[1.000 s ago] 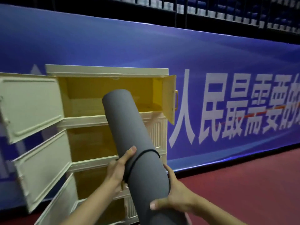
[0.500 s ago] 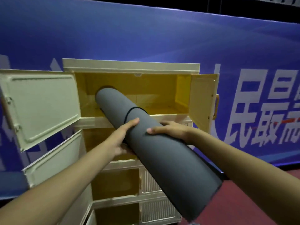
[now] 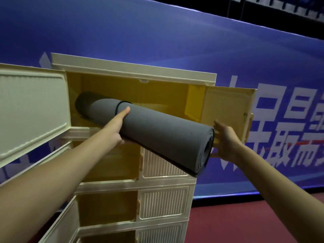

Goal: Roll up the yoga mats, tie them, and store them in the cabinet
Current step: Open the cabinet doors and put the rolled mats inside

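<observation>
Rolled grey mat (image 3: 157,132), tied by black band (image 3: 117,109), lay slanted with far end inside cabinet (image 3: 133,71) top compartment, pointing ten o'clock. Left hand (image 3: 115,127) gripped from below; right hand (image 3: 226,139), fingers straight, met near end at three o'clock.

Both bare arms are reaching forward and up, nearly straight, sleeves not showing. Left hand (image 3: 114,129) is gripping the rolled mat (image 3: 157,130) from below near its middle, thumb lying up along the near side, fingers curling underneath and mostly hidden. Left forearm is coming in from the lower left corner. Right hand (image 3: 226,139) is sitting at the mat's outer end, fingers straight and spread, fingertips partly hidden behind the end face; contact is unclear. Right forearm is coming in from the lower right corner, wrist bending slightly inward.
</observation>
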`<state>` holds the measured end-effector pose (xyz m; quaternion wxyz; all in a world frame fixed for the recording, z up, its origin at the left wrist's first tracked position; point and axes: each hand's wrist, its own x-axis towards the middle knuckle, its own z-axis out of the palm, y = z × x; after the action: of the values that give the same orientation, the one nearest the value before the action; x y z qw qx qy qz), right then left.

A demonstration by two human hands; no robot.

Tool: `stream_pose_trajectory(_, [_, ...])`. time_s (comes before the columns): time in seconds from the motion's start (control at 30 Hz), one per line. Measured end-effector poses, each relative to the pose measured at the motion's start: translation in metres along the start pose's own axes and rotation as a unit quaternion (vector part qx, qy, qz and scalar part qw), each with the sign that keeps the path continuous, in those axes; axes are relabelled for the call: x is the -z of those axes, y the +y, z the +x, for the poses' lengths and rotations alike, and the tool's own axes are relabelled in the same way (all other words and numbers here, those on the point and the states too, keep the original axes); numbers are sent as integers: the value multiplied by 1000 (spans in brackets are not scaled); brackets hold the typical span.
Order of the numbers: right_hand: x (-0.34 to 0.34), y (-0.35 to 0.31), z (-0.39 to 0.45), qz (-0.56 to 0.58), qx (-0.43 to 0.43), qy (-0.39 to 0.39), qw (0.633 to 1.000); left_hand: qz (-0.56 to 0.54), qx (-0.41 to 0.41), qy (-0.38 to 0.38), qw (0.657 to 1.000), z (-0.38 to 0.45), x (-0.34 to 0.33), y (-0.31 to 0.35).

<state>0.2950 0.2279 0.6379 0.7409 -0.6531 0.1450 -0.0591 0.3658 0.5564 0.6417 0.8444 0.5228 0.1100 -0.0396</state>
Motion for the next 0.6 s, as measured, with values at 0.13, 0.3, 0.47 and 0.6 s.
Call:
stream_pose_trajectory(0.13, [-4, -1, -9, 24, 91, 160, 983, -65, -3, 43, 997, 33, -20, -4])
stream_pose_trajectory(0.3, [-46, 23, -20, -411, 310, 67, 855, -62, -42, 126, 989, 74, -59, -6])
stream_pose_trajectory(0.47, [-49, 8, 50, -673, 391, 173, 603, -43, -39, 108, 992, 95, -68, 6])
stream_pose_trajectory(0.6, [-60, -27, 93, -726, 342, 160, 575, 224, -132, 109, 959, 102, -51, 18])
